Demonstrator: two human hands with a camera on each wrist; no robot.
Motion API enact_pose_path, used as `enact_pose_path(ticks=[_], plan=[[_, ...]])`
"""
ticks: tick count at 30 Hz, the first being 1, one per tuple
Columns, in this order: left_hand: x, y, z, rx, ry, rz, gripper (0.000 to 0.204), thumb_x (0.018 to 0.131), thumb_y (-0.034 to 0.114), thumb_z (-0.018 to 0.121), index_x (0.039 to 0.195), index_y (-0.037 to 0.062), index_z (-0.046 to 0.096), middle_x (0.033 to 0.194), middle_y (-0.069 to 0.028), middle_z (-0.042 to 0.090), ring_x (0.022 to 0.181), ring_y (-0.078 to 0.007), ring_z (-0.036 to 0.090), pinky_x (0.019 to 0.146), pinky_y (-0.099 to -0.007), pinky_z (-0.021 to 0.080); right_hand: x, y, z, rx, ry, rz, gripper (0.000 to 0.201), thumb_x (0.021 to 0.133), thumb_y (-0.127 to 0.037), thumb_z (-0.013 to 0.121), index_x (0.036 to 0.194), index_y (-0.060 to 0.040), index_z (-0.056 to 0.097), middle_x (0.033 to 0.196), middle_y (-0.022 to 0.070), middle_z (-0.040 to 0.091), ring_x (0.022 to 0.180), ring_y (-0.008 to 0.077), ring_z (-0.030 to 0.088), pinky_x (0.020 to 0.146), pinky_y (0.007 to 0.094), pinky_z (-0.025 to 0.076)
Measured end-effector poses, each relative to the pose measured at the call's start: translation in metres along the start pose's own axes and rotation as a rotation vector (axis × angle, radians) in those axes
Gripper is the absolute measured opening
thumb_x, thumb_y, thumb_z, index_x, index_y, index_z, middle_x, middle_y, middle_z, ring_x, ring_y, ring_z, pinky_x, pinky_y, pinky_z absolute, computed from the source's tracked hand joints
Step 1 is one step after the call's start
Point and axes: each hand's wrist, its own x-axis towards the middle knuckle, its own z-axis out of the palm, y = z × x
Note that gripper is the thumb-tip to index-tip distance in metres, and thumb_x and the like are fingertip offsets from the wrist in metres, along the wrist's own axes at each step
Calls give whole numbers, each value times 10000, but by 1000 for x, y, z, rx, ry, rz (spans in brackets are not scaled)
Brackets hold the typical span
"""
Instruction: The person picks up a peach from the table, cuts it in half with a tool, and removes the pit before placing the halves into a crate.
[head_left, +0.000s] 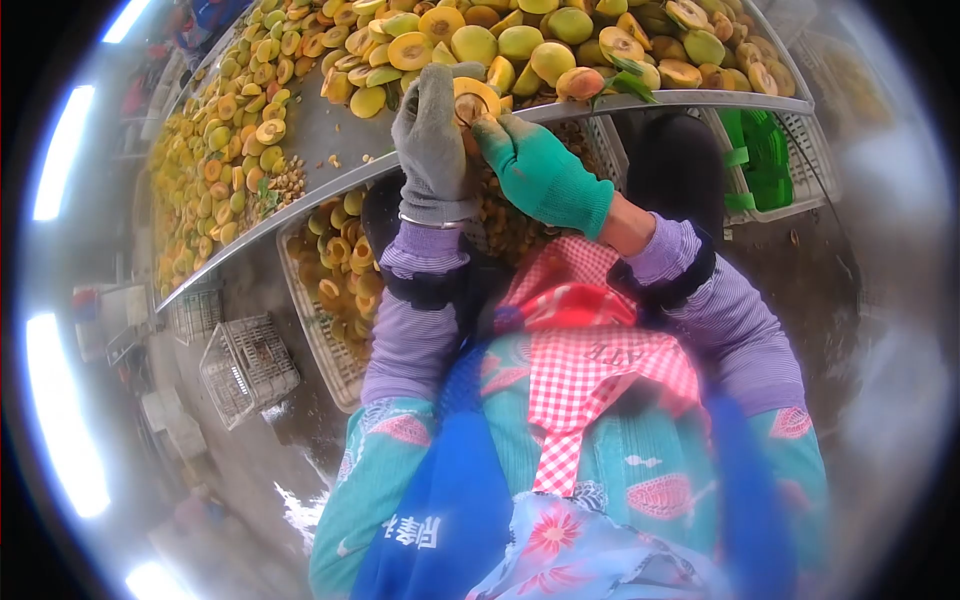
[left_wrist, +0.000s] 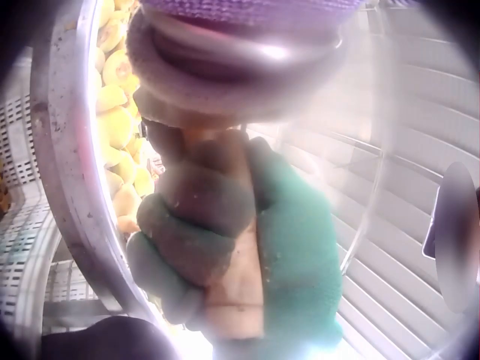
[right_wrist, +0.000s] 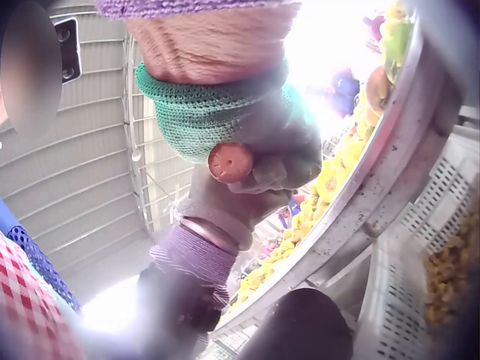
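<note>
In the head view the left hand (head_left: pixel 433 150), in a grey glove, holds a halved yellow fruit (head_left: pixel 474 100) with brown at its centre, over the table's near edge. The right hand (head_left: pixel 545 172), in a green glove, meets the fruit from the other side. Its fingers curl round a wooden handle (left_wrist: pixel 238 289) in the left wrist view; the handle's round end (right_wrist: pixel 229 163) shows in the right wrist view. The tool's tip is hidden at the fruit.
A metal-edged table (head_left: pixel 340 185) bears heaps of whole and halved fruit (head_left: pixel 520 43). Below its edge, a crate (head_left: pixel 330 350) holds fruit pieces, and a crate (head_left: pixel 800 165) holds something green. Another crate (head_left: pixel 248 370) stands on the floor at the left. The person's knees are under the edge.
</note>
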Motion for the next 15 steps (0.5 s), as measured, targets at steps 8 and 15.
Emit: enact_pose_path(ticks=[8, 15], plan=[[5, 14, 1, -361, 5, -363, 280, 970, 236, 557, 952, -6, 697, 871, -45, 649, 815, -94, 580, 713, -231, 476, -15, -5, 21, 272, 111, -68, 436, 1029, -371, 436, 935, 33, 572, 661, 157, 585, 589, 230, 592, 551, 371, 467], [30, 24, -18, -188, -534, -314, 286, 996, 209, 519, 973, -27, 678, 904, -88, 688, 784, -154, 644, 682, -269, 519, -34, -48, 1, 674, -61, 480, 416, 1034, -427, 402, 806, -96, 508, 628, -12, 448, 461, 96, 429, 404, 253, 339]])
